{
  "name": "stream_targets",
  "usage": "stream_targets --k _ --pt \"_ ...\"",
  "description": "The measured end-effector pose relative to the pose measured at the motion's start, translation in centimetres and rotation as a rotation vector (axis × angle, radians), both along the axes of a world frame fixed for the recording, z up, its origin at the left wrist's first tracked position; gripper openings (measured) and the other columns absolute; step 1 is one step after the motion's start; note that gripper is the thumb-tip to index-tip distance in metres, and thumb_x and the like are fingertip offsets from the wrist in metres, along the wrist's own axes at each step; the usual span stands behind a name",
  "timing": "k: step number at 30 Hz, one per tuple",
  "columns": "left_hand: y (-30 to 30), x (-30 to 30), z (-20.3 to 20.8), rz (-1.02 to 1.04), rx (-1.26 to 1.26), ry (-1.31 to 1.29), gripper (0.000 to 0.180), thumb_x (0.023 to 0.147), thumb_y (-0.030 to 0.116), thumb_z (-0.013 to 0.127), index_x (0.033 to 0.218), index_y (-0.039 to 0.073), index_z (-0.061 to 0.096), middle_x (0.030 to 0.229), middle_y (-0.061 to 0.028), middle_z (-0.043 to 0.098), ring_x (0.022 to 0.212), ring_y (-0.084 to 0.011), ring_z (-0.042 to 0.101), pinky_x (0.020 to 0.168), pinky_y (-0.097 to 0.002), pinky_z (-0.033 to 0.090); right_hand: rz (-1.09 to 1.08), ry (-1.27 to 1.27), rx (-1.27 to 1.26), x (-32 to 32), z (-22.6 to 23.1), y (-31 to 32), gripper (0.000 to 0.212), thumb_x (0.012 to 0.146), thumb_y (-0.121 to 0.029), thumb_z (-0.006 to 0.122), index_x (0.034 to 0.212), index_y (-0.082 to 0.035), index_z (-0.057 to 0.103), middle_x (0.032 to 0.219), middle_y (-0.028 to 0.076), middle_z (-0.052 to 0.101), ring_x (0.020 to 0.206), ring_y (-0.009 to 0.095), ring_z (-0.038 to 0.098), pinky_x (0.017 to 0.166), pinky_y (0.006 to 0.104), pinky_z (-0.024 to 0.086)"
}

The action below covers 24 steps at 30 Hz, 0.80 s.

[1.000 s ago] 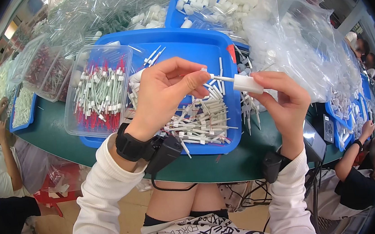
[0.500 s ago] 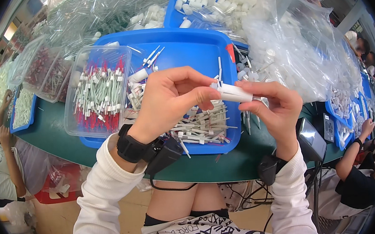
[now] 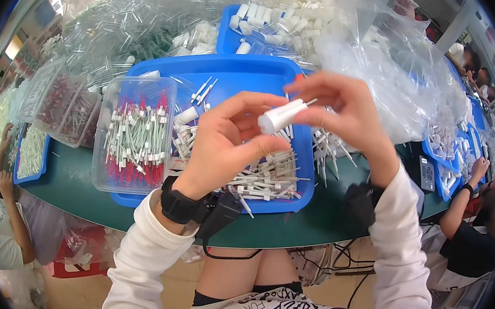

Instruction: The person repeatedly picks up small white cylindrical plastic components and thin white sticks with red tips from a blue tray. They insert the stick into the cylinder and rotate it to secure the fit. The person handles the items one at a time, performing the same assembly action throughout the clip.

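Note:
A small white plastic cylinder is held over the blue tray, tilted, with a thin stem at its right end. My right hand grips that end between thumb and fingers. Around the other end, my left hand has its thumb and fingers spread, not closed on the cylinder. Beneath my hands, many thin white tube-like pieces are heaped in the tray. A similar white cylinder lies near the tray's left side, partly hidden among the pieces.
A clear plastic box of thin red-and-white pieces overlaps the tray's left side. Clear plastic tubes pile up behind it. White cylinders fill another blue tray at the back. Plastic bags stand right. Other people work at both sides.
The cylinder has turned and shifted left, its rounded end now toward my left hand. My left fingers have parted from it. My right hand has risen and moved slightly left.

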<state>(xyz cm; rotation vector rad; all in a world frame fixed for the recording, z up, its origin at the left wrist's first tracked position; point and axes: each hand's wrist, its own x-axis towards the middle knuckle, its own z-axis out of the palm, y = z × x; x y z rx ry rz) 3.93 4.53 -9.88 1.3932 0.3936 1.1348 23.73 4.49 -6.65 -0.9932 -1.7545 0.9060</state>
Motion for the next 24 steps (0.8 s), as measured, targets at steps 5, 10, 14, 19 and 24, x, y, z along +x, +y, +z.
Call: stream_targets --k 5,10,14,19,24 --pt "1.3 -0.3 -0.7 0.065 -0.169 -0.040 0.021 0.084 0.006 0.060 0.103 -0.001 0.055 0.084 -0.0102 0.062 0.063 -0.0096 0.055 0.056 -0.0226 0.043 -0.321 -0.612 0.305 2.5 0.9 10.1 0.027 0.083 -0.011 0.053 0.108 -0.003 0.057 0.098 0.014 0.063 0.086 0.024 0.062 0.076 0.0323 0.048" --pt "1.4 0.0 -0.9 0.028 -0.271 -0.081 0.019 0.086 0.011 0.058 0.100 -0.001 0.055 0.087 -0.0077 0.061 0.067 -0.0098 0.055 0.061 -0.0227 0.044 -0.424 -1.098 0.354 4.4 -2.1 15.2 0.028 0.076 -0.007 0.055 0.104 -0.010 0.057 0.105 0.013 0.059 0.095 0.032 0.056 0.079 0.0393 0.045" --pt "1.6 -0.2 -1.2 -0.073 -0.451 -0.157 0.020 0.085 0.010 0.059 0.101 0.000 0.055 0.093 -0.0081 0.061 0.077 -0.0100 0.055 0.068 -0.0229 0.044 -0.553 -1.011 0.422 3.2 -0.4 14.0 0.020 0.076 -0.011 0.057 0.096 -0.008 0.055 0.099 0.012 0.060 0.090 0.031 0.057 0.075 0.0401 0.045" --pt "1.1 -0.1 -1.0 -0.049 -0.395 -0.086 0.027 0.079 0.004 0.066 0.103 0.000 0.054 0.097 -0.0100 0.061 0.080 -0.0117 0.054 0.070 -0.0248 0.045 -0.527 -0.768 0.514 1.2 1.8 7.1 0.024 0.073 -0.019 0.064 0.090 -0.007 0.051 0.074 0.009 0.061 0.075 0.027 0.060 0.062 0.0363 0.045" --pt "1.0 -0.2 -0.9 0.053 -0.321 -0.067 0.022 0.078 0.004 0.066 0.096 0.001 0.055 0.097 -0.0114 0.062 0.079 -0.0132 0.058 0.071 -0.0260 0.048 -0.264 -0.189 0.223 1.2 0.6 -1.3 0.021 0.076 -0.011 0.064 0.096 -0.005 0.060 0.071 0.003 0.057 0.069 0.011 0.054 0.061 0.0245 0.043"
